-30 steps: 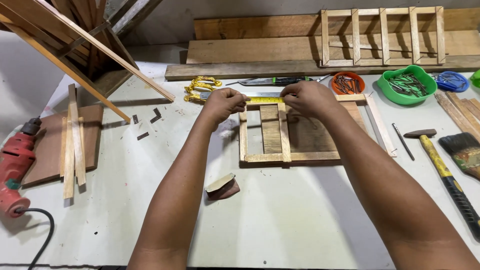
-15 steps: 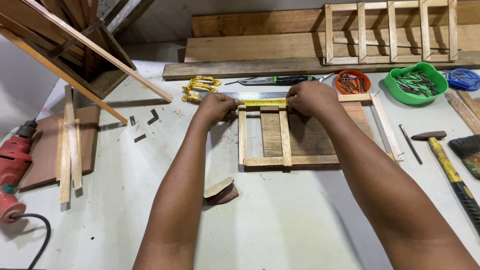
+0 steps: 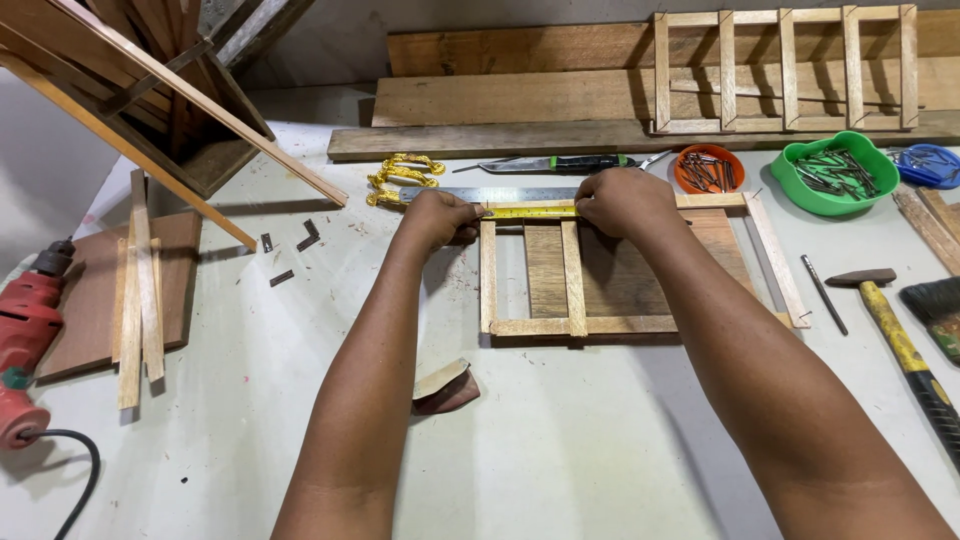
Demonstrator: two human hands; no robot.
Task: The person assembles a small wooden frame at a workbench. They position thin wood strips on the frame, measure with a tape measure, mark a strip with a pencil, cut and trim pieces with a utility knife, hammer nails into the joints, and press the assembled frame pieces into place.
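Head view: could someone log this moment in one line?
left hand and right hand: hold yellow tape measure | along: wooden frame top rail | on: table

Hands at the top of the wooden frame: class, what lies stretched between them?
In the head view, a yellow tape measure runs along the frame's top rail between the left hand and right hand.

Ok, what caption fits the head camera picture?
Left hand and right hand stretch a yellow tape measure across a wooden frame on a workbench.

No packages, labels, signs or screens appear on the worktop (image 3: 560, 450). The far boards likewise carry none. Tools and containers show plain surfaces only.
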